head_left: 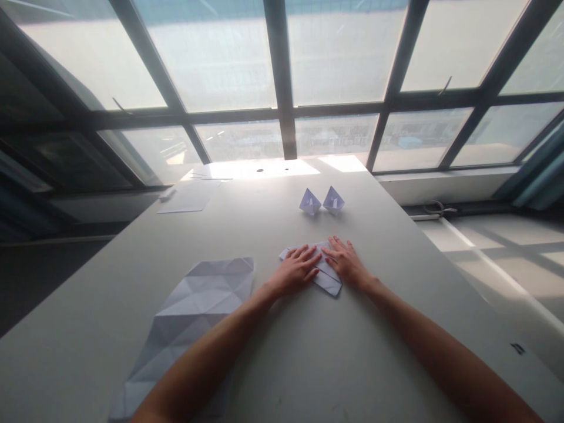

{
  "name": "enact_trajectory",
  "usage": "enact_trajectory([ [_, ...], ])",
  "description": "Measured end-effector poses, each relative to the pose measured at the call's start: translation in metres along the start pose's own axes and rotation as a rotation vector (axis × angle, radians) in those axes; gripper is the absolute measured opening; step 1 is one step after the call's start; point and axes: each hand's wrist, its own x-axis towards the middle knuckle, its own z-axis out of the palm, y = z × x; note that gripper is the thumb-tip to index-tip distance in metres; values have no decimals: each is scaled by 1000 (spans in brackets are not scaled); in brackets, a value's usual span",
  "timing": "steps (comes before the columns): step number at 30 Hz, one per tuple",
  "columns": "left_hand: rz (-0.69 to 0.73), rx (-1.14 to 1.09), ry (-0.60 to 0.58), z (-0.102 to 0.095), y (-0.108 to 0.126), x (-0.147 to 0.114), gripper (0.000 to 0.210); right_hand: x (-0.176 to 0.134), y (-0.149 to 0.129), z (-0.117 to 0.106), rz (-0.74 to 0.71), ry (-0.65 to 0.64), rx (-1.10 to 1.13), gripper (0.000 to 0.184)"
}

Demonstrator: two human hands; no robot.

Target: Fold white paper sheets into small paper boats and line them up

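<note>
A dark-framed window wall [277,59] fills the far side of the room, bright with daylight, and a blue-grey curtain [529,170] hangs at the right end. To the right, the floor [524,264] is barred with sun and shadow. My white table [388,241] runs towards the glass, glaring along its far edge.

The largest piece on it is a creased sheet [198,299], lying open at my left and partly under my left forearm. It carries a grid of folds but has no raised shape, so I judge most of its work is left. Farther off on the left lies some flat paper [187,201], and I see no creases on it from here.

My left hand [299,269] and right hand [346,262] are spread flat, fingers extended and closed on nothing. They rest from above on the folded paper [326,281], which is in front of me near the middle of the table. It is a flat, layered packet with an open slit near my side; I take it to be partway folded, with its opening-out not yet done.

Beyond it stand 2 smaller pieces, the left paper shape [310,203] and the right paper shape [333,202], side by side, peaked and hollow; these 2 look finished. Smallest is a dark mark [517,349] near the right edge.
</note>
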Motion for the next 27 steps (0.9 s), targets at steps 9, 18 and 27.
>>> enact_trajectory([
  [9, 22, 6, -25, -4, 4, -1, 46, -1, 3, -12, -71, 188, 106, 17],
  [18, 143, -41, -56, 1, 1, -1, 63, -7, -13, -5, -77, 190, 77, 20],
  [27, 107, -75, -3, -10, 12, 2, 57, -3, -5, -12, -44, 123, 83, 22],
])
